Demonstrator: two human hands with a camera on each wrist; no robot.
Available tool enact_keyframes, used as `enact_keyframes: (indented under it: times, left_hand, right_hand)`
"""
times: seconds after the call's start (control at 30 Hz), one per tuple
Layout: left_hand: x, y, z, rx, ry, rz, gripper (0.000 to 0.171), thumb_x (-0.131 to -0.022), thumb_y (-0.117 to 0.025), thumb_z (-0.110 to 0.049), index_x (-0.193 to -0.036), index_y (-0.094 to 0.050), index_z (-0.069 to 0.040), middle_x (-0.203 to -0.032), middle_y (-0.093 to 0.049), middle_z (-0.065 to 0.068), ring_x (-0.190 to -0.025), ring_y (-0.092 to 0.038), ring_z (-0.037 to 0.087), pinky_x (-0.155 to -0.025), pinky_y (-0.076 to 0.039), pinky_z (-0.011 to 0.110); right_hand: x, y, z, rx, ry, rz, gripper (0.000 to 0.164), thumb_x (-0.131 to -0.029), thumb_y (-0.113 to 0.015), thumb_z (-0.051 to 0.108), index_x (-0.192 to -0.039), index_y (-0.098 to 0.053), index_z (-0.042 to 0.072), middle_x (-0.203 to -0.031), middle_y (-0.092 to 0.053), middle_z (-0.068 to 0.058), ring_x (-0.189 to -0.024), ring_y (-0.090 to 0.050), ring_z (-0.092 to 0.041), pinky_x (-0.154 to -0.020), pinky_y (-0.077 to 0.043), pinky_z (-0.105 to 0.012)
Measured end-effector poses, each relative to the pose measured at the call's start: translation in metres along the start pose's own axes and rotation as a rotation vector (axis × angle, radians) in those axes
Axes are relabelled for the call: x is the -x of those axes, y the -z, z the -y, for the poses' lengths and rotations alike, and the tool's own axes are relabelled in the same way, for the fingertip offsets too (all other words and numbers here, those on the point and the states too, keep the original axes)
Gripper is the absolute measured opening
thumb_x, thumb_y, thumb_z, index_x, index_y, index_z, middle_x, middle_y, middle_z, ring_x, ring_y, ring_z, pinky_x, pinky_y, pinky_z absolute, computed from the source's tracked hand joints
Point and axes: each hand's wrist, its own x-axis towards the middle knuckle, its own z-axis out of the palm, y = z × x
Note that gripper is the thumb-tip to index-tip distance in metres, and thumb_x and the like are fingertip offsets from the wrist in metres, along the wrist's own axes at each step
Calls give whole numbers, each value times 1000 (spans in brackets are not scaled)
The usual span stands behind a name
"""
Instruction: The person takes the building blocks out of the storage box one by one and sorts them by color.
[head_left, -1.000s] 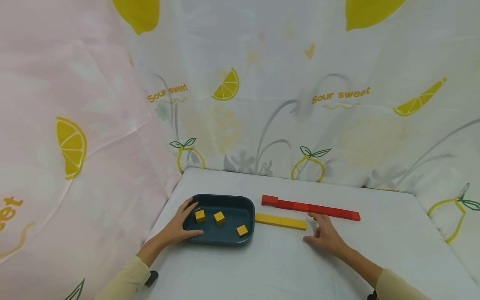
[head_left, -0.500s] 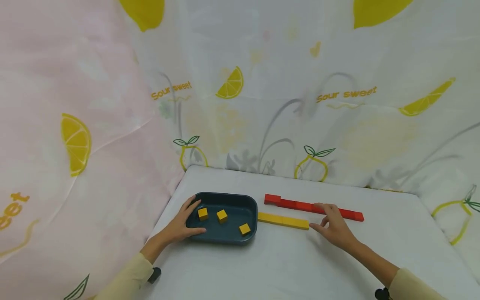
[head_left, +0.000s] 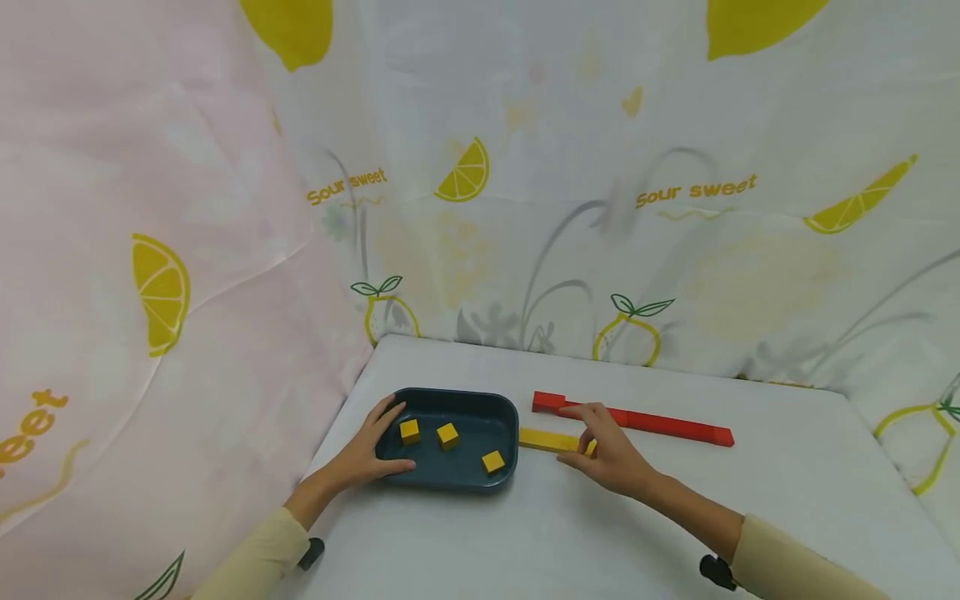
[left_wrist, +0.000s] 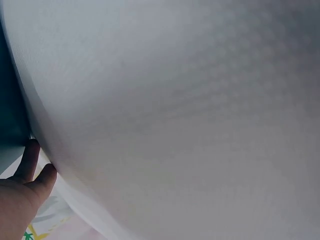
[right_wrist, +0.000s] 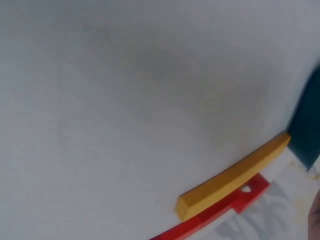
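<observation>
My left hand [head_left: 365, 446] holds the left end of a dark blue-grey tray [head_left: 457, 486], with the thumb at the near rim and the fingers at the far-left corner. Inside the tray lie yellow blocks [head_left: 447, 436], 3 in all. In the head view, my right hand [head_left: 617, 460] hovers around the right end of a yellow row of blocks [head_left: 543, 439], thumb and forefinger apart; whether they touch it is unclear. In the right wrist view, the yellow row [right_wrist: 232, 177] meets the tray [right_wrist: 306, 127], and only a sliver of hand shows.
A long row of red blocks [head_left: 667, 423] lies behind the yellow row, its left end raised. White cloth [head_left: 525, 550] covers the table. Lemon-printed curtains [head_left: 555, 167] stand behind and to the left.
My right hand has moved from beyond the yellow row's right end to the left, over that row. The left hand stays at the tray. The view has shifted slightly.
</observation>
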Motion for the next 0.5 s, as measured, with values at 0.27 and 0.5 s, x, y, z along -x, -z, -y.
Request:
enact_keyframes:
  times: [0.27, 0.5]
  left_hand:
    - [-3, 3, 1, -18, -18, -3, 104, -77, -81, -47, -158, -24, -15, -166, -7, 14, -147, -20, 44, -109, -28, 71]
    - [-2, 0, 2, -26, 11, 15, 105, -77, -81, -49, -158, -23, -16, -166, -6, 14, -148, -19, 43, -110, -27, 70]
  right_hand:
    - [-28, -40, 33, -97, 131, 71, 69, -84, -80, 21, -143, -45, 12, -131, -50, -10, -74, -58, -7, -63, -55, -21]
    - [-50, -75, 44, -162, 191, 96, 70, -84, -80, 27, -142, -46, 6, -132, -48, -14, -72, -56, -3, -65, -54, -19]
